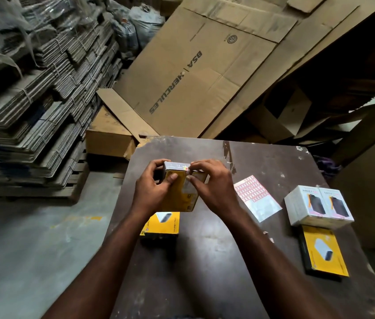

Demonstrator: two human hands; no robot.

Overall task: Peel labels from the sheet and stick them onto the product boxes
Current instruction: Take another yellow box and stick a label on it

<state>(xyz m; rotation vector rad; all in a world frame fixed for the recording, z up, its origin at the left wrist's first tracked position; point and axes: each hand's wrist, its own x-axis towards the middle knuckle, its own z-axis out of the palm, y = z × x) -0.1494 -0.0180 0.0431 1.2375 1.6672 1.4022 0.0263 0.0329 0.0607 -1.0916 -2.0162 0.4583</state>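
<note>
I hold a yellow product box [183, 196] above the dark table [205, 261]. My left hand [153, 183] grips its left side, thumb on the yellow face. My right hand [211, 183] curls over the box's top right edge, with fingertips and thumb pressing a small label [188, 169] at the edge. The label sheet [254, 195], with rows of red-edged labels, lies flat on the table to the right of my hands. Another yellow box [162, 225] lies under my left forearm.
Two white product boxes [319, 206] stand side by side at the table's right, with a yellow box [323, 250] lying flat in front of them. Flattened cartons [193, 72] lean behind the table. Bundled cardboard stacks [32, 111] fill the left on a pallet.
</note>
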